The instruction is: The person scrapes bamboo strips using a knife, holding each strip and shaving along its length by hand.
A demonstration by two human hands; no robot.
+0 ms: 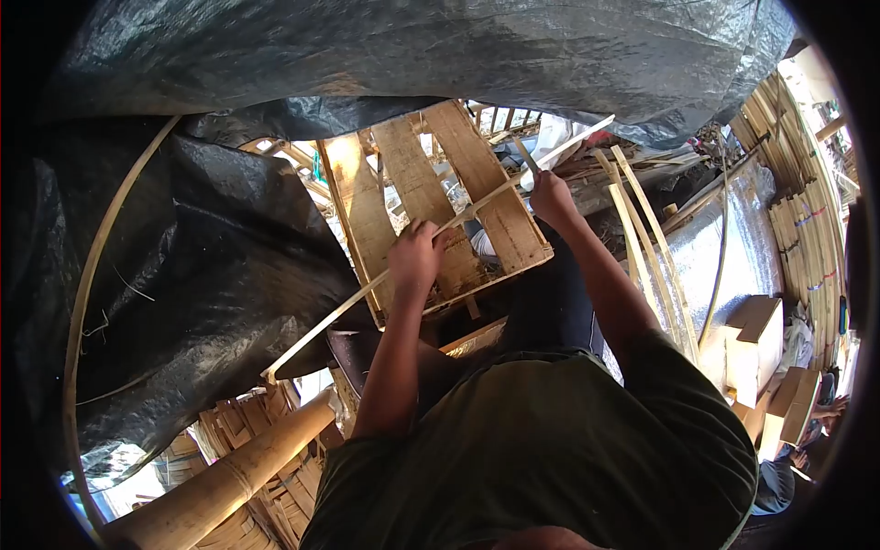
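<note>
A long pale bamboo strip [321, 325] runs slantwise across a slatted wooden crate [403, 151] in front of me. My left hand [417, 261] is closed around the strip near its middle, above the slats. Farther up the strip, my right hand [553, 197] is closed on a knife [526, 156], whose blade points up and away and lies close against the strip. Whether the edge is cutting into it, I cannot tell. The strip's far end extends past the right hand, and its near end sticks out to the lower left.
Dark plastic sheeting [412, 55] hangs overhead and down the left. Several bamboo strips [646, 247] stand right of my right arm. A thick bamboo pole [229, 481] lies lower left. Cardboard boxes [756, 344] and stacked slats [807, 229] are at right, near another person's hand [830, 410].
</note>
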